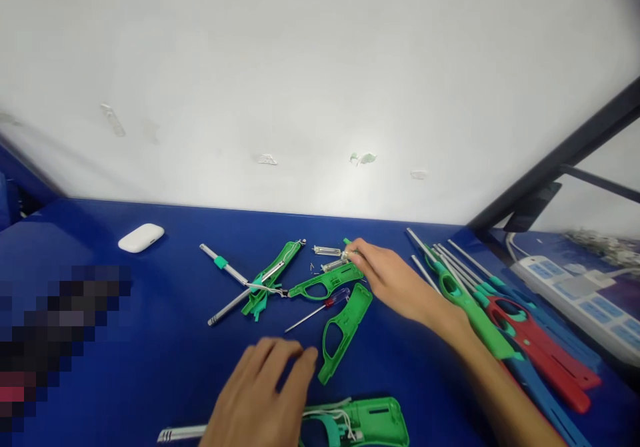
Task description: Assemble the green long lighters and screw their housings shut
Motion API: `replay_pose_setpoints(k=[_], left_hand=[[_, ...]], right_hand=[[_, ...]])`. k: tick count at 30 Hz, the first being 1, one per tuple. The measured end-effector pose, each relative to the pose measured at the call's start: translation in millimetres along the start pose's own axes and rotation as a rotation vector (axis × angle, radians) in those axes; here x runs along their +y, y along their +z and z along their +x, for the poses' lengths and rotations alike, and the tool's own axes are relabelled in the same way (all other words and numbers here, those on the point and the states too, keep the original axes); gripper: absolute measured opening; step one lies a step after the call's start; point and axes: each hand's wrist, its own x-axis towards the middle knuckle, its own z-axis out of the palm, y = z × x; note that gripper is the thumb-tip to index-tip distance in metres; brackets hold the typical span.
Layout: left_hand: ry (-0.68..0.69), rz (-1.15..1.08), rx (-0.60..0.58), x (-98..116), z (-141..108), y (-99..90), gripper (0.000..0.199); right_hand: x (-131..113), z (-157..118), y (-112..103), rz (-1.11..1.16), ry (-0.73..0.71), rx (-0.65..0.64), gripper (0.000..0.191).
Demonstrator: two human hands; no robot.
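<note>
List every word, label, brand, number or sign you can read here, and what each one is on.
None can be read.
Power strip: any marking is too small and blurred to read.
White case: no text visible.
Screwdriver: no text that can be made out.
Red lighter: no legible lettering.

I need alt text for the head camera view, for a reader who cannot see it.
The right hand is at small clear parts and the left hand at a wired green casing, over a blue table with split green lighter shells. A screwdriver lies between the hands; green, red and blue lighters lie at the right.
</note>
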Motion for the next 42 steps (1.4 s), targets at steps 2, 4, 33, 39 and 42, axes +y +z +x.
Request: replay_pose_setpoints(k=[2,4,33,39,42], left_hand=[[-0.029,0.047,-0.128,-13.7,30.0,-13.0,0.045],[-0.047,0.075,-0.180,-28.3,64.2,-17.7,0.037],[0.199,-0.107,-0.442,-28.0,128.0,34.6,0.026],[0.136,-0.087,-0.449,-29.6,132.7,40.7,0.028],[0.136,-0.075,-0.472,-28.2,135.7,40.0,0.029]], right_hand=[[-1.1,-4.8,4.0,0.016,0.019,0.036,0.031],[-0.3,-6.1,7.5,0.023,0.035,0.070,0.031],[9.3,-9.6,2.9,-0.057,0.081,0.271,0.028],[9.4,-10.7,0.9,-0.082,0.084,0.269,0.029],[9.7,-11.1,0.7,-0.096,0.079,0.273,0.029]])
